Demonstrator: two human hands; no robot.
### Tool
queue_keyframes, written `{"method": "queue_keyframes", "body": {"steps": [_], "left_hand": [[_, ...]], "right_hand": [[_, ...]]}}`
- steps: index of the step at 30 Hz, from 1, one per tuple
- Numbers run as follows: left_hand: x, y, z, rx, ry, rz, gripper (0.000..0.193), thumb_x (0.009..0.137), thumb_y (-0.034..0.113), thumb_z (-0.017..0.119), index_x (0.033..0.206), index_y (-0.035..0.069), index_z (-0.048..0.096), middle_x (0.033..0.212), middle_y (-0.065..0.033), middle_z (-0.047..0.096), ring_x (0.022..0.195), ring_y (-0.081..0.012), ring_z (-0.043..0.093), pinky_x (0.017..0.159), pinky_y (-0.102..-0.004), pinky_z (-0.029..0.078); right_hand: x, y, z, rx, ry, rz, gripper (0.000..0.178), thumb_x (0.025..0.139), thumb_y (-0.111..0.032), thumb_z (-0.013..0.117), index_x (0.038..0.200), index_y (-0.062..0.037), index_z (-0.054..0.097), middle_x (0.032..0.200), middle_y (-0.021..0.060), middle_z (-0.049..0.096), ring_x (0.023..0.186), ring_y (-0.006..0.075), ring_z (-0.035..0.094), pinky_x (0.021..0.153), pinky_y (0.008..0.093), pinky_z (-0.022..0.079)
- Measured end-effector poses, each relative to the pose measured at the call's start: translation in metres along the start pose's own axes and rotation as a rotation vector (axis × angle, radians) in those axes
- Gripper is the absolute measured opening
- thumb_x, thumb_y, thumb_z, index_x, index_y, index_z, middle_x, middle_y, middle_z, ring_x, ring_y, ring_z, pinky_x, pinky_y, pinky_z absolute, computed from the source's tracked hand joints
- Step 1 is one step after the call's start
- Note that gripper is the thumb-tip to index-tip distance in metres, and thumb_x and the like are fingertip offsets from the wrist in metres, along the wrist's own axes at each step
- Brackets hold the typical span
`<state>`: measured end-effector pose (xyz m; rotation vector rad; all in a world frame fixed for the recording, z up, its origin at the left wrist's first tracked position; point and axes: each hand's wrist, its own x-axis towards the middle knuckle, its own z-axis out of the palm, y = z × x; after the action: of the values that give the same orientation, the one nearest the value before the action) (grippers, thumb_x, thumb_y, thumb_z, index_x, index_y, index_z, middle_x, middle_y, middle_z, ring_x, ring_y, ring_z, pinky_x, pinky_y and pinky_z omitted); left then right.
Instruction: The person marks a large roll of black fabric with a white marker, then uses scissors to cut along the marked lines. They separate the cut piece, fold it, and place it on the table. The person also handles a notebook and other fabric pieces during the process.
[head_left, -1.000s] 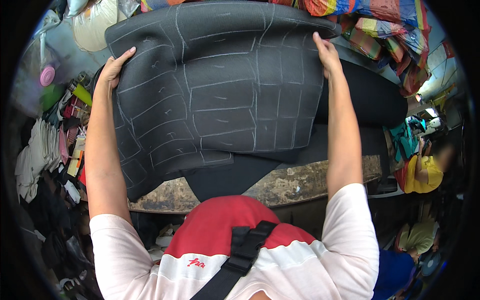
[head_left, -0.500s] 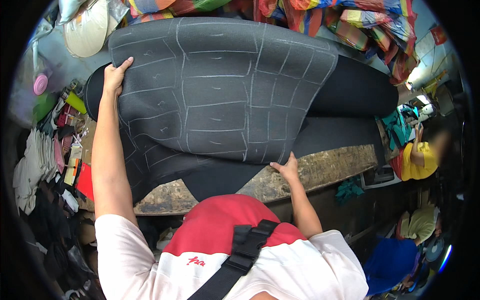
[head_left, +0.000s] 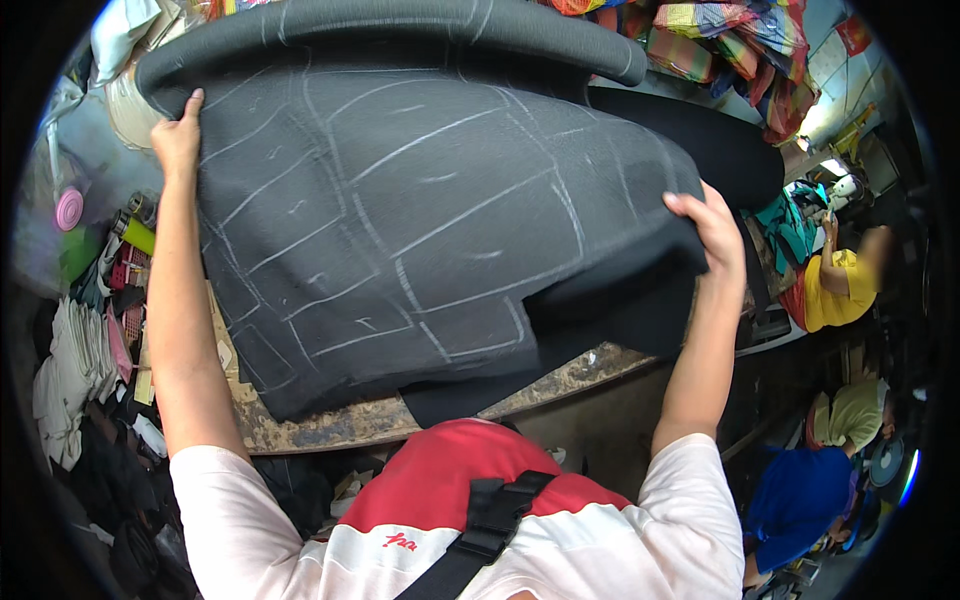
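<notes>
A large dark grey sheet of thick fabric [head_left: 400, 200], marked with white chalk outlines, is held up above a worn wooden table [head_left: 330, 425]. Gripping its left edge is my left hand [head_left: 180, 142], thumb pointing up, the other fingers hidden behind the fabric. On the right side, my right hand [head_left: 718, 230] is closed on the sheet's edge, its thumb over the marked face. The far part of the sheet curls over into a roll-like fold. Beneath and to the right, plain black fabric [head_left: 690, 130] lies on the table, partly covered by the sheet.
Colourful plaid bags [head_left: 740, 50] are heaped at the far right. Folded pale cloths [head_left: 75, 370] and dark scraps crowd the left side. A person in yellow [head_left: 840, 290] sits at the right beside teal cloth [head_left: 790, 230]; another in blue [head_left: 805, 490] is nearer.
My right hand has moved from the sheet's near edge up and right to its right side. My left hand has shifted left. The sheet is spread wider, its far part now folded over.
</notes>
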<state>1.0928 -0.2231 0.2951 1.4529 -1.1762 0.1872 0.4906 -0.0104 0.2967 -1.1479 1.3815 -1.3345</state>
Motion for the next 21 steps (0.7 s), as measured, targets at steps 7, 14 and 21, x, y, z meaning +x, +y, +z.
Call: {"method": "queue_keyframes", "body": {"steps": [7,14,21], "left_hand": [[-0.087,-0.017,0.034,0.404,0.156,0.122,0.048,0.074,0.043,0.068,0.064,-0.004,0.064,0.064,-0.0225,0.062,0.061,-0.0365,0.063,0.062,-0.0424,0.049],[-0.106,-0.006,0.024,0.278,0.123,0.15,0.036,0.079,0.038,0.065,0.082,0.003,0.069,0.078,-0.017,0.066,0.069,-0.0327,0.064,0.066,-0.0372,0.05],[-0.116,0.012,0.007,0.272,0.184,0.042,0.044,0.075,0.042,0.068,0.071,-0.002,0.066,0.064,-0.0173,0.064,0.061,-0.0324,0.064,0.061,-0.0376,0.049]], "right_hand": [[-0.041,0.103,0.024,-1.076,0.116,-1.291,0.019,0.067,-0.011,0.07,0.081,-0.0085,0.056,0.086,0.0087,0.056,0.092,0.0278,0.056,0.073,0.0427,0.043],[-0.172,0.216,0.07,-0.902,-0.636,-0.852,0.034,0.071,-0.023,0.07,0.098,-0.007,0.06,0.105,0.0083,0.058,0.102,0.0255,0.053,0.084,0.0408,0.042],[-0.163,0.293,0.101,-0.924,-0.641,-0.758,0.018,0.074,-0.021,0.066,0.085,-0.0072,0.06,0.09,0.0071,0.056,0.09,0.0243,0.053,0.077,0.0375,0.043]]}}
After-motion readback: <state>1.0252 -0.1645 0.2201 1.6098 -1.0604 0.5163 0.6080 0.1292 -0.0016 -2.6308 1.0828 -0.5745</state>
